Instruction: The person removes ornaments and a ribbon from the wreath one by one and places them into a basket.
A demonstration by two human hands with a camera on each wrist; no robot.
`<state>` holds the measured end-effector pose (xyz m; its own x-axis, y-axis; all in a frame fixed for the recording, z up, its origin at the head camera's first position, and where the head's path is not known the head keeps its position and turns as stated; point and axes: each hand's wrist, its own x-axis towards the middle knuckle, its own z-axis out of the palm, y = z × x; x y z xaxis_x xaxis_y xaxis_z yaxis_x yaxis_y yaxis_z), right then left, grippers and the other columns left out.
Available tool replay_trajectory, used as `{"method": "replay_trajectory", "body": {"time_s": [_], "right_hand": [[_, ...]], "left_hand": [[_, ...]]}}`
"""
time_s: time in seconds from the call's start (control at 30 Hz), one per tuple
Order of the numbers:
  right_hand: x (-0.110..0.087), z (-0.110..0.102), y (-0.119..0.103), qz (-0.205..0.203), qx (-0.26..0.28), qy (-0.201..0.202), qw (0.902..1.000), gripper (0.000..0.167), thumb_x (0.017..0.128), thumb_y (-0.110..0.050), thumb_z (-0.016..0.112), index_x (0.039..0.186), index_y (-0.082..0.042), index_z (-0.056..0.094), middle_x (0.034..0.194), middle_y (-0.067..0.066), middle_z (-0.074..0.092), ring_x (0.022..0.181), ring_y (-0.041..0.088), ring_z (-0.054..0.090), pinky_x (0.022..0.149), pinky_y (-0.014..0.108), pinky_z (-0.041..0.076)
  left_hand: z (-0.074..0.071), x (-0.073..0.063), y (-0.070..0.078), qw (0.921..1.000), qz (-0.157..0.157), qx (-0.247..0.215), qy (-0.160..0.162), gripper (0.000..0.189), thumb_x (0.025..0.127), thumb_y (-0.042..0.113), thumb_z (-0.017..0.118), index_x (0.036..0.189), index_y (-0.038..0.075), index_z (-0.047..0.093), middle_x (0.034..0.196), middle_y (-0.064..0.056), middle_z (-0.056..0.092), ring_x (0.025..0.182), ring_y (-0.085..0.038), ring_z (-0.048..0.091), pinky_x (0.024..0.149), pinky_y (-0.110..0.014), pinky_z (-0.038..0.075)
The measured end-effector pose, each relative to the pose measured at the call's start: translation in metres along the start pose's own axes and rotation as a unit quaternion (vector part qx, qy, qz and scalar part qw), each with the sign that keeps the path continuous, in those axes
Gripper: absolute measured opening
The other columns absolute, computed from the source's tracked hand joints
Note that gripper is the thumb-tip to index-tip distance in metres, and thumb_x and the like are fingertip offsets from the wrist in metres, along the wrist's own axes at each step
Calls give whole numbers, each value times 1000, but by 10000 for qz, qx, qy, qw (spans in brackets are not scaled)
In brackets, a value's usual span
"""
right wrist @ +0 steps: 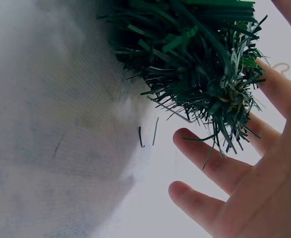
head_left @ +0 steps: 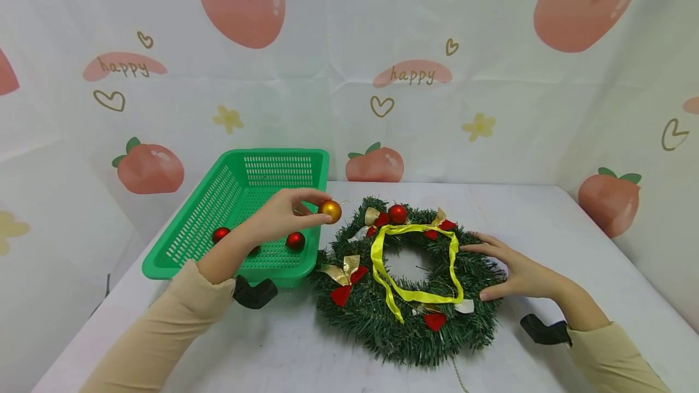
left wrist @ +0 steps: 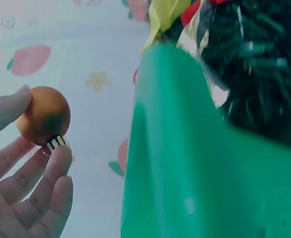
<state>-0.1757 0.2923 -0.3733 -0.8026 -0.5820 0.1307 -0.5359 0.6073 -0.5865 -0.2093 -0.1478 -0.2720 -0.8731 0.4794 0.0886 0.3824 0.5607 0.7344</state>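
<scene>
My left hand [head_left: 284, 214] pinches a gold Christmas ball [head_left: 330, 211] between thumb and fingers, above the right rim of a green plastic basket [head_left: 164, 259]. In the left wrist view the gold ball [left wrist: 43, 116] shows its silver cap near the fingertips. A green Christmas wreath [head_left: 371, 338] lies on the table, with red and gold bows and a red ball [head_left: 397, 214] at its back. Yellow ribbon [head_left: 382, 259] lies in a loop over it. At the wreath's right edge rests my right hand [head_left: 519, 272], fingers spread and lightly bent against the greenery [right wrist: 195, 64].
Several red balls, one of them a shiny red ball [head_left: 295, 241], lie in the basket, which stands left of the wreath. A white cloth covers the table [head_left: 546, 223]. Behind it hangs a fruit-printed curtain [head_left: 327, 47]. A thin cord [head_left: 459, 375] trails from the wreath's front.
</scene>
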Motion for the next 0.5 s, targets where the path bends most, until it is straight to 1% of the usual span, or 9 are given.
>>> {"method": "replay_trajectory", "body": {"time_s": [0.13,0.37,0.5], "right_hand": [[0,0,-1,-35,-10,33,10000,75,71,-24,81,137,-18,45,147,29,22,123,-25,9,85,73,34],[0,0,-4,-45,-27,48,10000,75,71,-25,81,136,-17,46,146,30,23,122,-26,9,84,73,34],[0,-1,-5,-74,3,43,10000,74,71,-24,80,136,-16,46,146,30,23,122,-26,9,84,73,34]], "left_hand": [[-12,-1,-9,9997,-162,173,8,41,86,28,67,124,15,59,120,-10,63,89,-25,66,73,-29,52],[-33,-6,-22,9991,-305,247,-189,40,88,28,65,124,13,59,122,-12,61,96,-24,65,78,-35,52],[-45,-7,-29,9982,-332,447,-229,40,88,30,65,124,13,59,124,-11,61,104,-27,62,84,-37,52]]}}
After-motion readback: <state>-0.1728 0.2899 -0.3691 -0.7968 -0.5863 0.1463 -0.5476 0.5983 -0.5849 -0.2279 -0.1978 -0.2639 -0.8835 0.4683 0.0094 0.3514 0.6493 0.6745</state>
